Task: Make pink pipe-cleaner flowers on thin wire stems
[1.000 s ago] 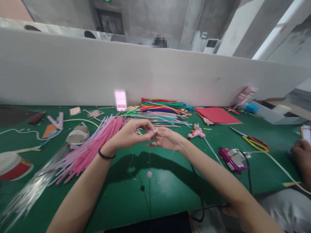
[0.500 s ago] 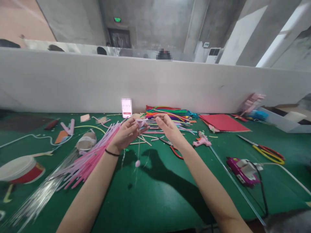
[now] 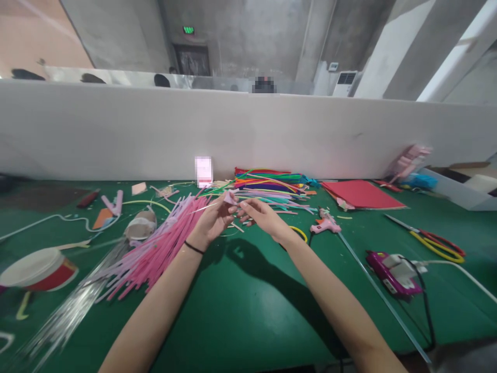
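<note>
Both hands are stretched out over the green table (image 3: 240,311), close together. My left hand (image 3: 214,217) pinches a small pale pink piece (image 3: 230,197) at its fingertips, with a thin wire running off to the left. My right hand (image 3: 259,214) has its fingers curled and its fingertips close to those of the left hand; what they grip, if anything, is too small to name. A heap of pink pipe cleaners (image 3: 159,243) lies just left of the hands. A pile of many-coloured pipe cleaners (image 3: 267,184) lies just beyond them.
A red-and-white paper cup (image 3: 37,269) and a bundle of clear sticks (image 3: 66,316) lie at the left. A pink glue gun (image 3: 325,224), a purple glue gun (image 3: 390,267) with its cable, yellow-handled scissors (image 3: 430,238) and red sheets (image 3: 361,194) are at the right. A white partition (image 3: 155,134) bounds the far edge.
The hands rose and reached farther from me toward the pipe cleaner piles. The small pink ball that hung on a wire below them is no longer visible.
</note>
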Demonstrator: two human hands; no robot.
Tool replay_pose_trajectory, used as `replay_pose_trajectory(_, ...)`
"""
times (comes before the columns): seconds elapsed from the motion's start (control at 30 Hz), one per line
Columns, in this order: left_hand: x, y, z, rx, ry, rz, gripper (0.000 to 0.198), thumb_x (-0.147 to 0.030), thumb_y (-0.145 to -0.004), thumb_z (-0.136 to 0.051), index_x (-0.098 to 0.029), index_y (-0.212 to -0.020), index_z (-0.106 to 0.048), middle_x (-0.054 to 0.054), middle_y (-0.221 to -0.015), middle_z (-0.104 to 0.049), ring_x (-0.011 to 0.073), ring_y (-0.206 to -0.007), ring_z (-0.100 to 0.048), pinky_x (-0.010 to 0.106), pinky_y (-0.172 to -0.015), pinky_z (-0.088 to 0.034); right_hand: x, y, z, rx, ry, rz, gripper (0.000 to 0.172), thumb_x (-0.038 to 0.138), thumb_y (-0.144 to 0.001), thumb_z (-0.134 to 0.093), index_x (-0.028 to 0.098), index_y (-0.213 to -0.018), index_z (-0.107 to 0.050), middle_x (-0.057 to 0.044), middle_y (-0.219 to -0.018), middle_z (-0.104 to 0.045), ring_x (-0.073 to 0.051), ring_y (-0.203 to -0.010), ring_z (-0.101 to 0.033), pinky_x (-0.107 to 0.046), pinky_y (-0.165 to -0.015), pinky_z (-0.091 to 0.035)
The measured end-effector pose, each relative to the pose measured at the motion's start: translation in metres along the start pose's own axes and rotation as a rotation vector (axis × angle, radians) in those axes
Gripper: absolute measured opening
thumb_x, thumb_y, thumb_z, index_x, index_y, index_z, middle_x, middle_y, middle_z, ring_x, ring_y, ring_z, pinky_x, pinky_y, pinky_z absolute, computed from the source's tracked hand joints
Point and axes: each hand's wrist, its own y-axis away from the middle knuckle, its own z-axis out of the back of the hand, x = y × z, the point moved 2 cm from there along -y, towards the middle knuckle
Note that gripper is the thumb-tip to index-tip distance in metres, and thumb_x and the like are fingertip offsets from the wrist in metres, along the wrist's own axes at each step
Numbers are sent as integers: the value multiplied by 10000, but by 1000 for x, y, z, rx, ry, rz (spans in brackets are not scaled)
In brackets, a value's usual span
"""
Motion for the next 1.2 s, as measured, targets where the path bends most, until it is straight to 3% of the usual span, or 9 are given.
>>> replay_pose_trajectory(0.17, 7, 11, 5, -44, 26, 166, 229, -233, -985, -398, -140, -867, -570, -4, -651, -509, 12, -376, -353, 67, -308, -318, -11, 1, 0, -100, 14, 28, 401, 511, -755, -709, 209, -1000, -612, -28, -954, -643, -133, -793, -584, -221, -591, -465)
replay_pose_trajectory(0.23, 14, 20, 10, -55, 65, 229, 211, -188, -978, -380, -134, -882, -560, 5, -674, -505, 8, -379, -354, 59, -301, -293, -16, 4, -1, -99, -9, 13, 391, 450, -744, -732, 218, -1043, -635, -23, -945, -644, -124, -781, -572, -211, -585, -452)
replay_pose_trajectory(0.37, 36, 40, 20, -28, 184, 360, 217, -103, -960, -330, -143, -898, -534, -3, -682, -455, 22, -390, -381, 65, -296, -268, -31, 16, -8, 42, -146, -113, 299, 425, -773, -704, 202, -973, -714, -34, -903, -670, -109, -755, -570, -193, -582, -418)
replay_pose_trajectory(0.6, 71, 48, 28, -13, 160, 457, 182, -145, -977, -370, -121, -902, -534, -10, -681, -450, 8, -389, -341, 62, -303, -220, -70, 35, -13, -61, -286, -156, 366, 491, -692, -774, 181, -873, -702, -26, -838, -668, -100, -692, -557, -189, -548, -386)
replay_pose_trajectory(0.73, 81, 48, 30, -27, 112, 457, 184, -145, -968, -386, -113, -869, -538, 2, -685, -473, 6, -392, -346, 69, -321, -245, -77, 37, -14, -123, -227, -167, 382, 488, -662, -791, 178, -859, -686, -9, -766, -658, -100, -650, -549, -201, -544, -372)
replay_pose_trajectory(0.93, 83, 48, 36, -52, -30, 420, 93, -100, -902, -486, -98, -859, -568, 7, -671, -499, 4, -399, -365, 68, -336, -254, -81, 38, -15, -47, -128, -150, 398, 522, -680, -756, 167, -850, -694, -3, -744, -653, -107, -644, -550, -229, -580, -383)
replay_pose_trajectory(1.03, 85, 45, 40, -98, -143, 333, 44, -104, -841, -578, -112, -883, -590, -1, -668, -539, 9, -403, -410, 75, -343, -284, -83, 36, -13, -87, -126, -131, 434, 557, -642, -764, 165, -801, -668, 2, -693, -638, -112, -618, -541, -238, -567, -383)
replay_pose_trajectory(1.2, 88, 37, 47, -171, -330, 156, 170, -164, -734, -704, -146, -873, -609, -3, -669, -609, 81, -512, -569, 127, -399, -416, -85, 34, -10, -181, -229, -148, 472, 584, -581, -789, 170, -754, -643, -11, -700, -633, -125, -644, -554, -235, -558, -393)
